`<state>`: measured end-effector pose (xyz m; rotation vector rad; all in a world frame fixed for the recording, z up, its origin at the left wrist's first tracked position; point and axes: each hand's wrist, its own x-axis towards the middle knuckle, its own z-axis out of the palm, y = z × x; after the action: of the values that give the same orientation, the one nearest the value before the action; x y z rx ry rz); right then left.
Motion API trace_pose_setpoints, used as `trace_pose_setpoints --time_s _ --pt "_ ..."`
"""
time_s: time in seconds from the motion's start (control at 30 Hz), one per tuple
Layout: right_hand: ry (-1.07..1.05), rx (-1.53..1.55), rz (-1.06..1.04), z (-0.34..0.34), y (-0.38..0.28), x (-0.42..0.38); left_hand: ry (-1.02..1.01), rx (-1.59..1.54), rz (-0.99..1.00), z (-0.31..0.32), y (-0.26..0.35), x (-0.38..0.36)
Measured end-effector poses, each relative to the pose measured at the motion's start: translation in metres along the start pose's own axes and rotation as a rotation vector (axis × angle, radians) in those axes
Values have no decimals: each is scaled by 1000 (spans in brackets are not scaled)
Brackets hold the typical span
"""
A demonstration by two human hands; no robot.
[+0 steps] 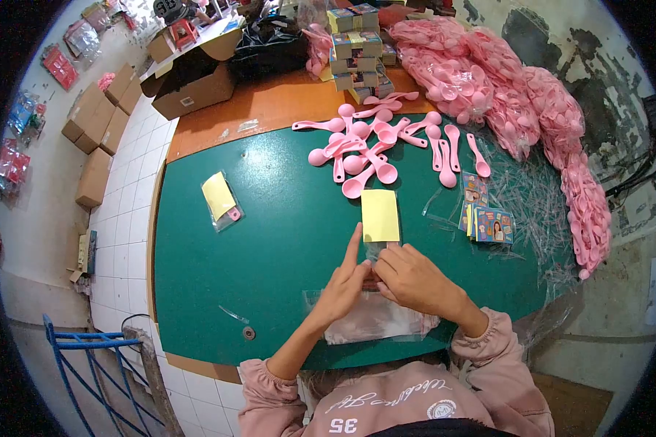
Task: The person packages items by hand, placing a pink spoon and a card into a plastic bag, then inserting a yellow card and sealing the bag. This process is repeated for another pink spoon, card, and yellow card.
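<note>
Just below the yellow card (380,215), left hand (342,288) and right hand (412,277) pinch a clear sleeve (372,253); best hold its mouth flat, card square, loose pink spoons (372,149) beyond

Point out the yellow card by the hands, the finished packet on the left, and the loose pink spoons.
Yellow card (380,215), head view, middle of its face.
Finished packet (221,199), head view, on its yellow insert.
Pink spoons (377,146), head view, middle of the loose pile.
</note>
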<state>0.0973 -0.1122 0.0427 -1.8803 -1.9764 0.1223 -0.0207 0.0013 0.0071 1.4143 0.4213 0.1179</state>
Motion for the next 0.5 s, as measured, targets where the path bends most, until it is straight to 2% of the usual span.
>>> trace_pose_setpoints --time_s 0.07,0.13,0.2,0.23,0.3,0.33,0.4,0.43,0.5 --pt "18 -23 -25 3 0 -3 -41 -109 -60 -4 -8 7" --pt "37 -47 -52 3 1 -5 -39 -84 -51 -6 -16 9" --pt "17 300 -137 -6 4 -9 -42 -58 -42 -6 -11 8" --pt "17 299 -136 -18 7 -12 -7 -48 -56 -5 3 6" --pt "-91 690 25 -46 17 -21 26 -34 -72 -7 8 4" --pt "-91 688 29 -56 25 -26 -1 -153 -79 -7 5 4" --pt "0 567 209 -73 37 -33 -35 -278 -78 -6 5 3" --pt "-59 500 205 -72 35 -30 -69 -270 -107 -7 9 2" --pt "-28 451 160 -52 27 -24 -115 -256 -133 -8 11 2"
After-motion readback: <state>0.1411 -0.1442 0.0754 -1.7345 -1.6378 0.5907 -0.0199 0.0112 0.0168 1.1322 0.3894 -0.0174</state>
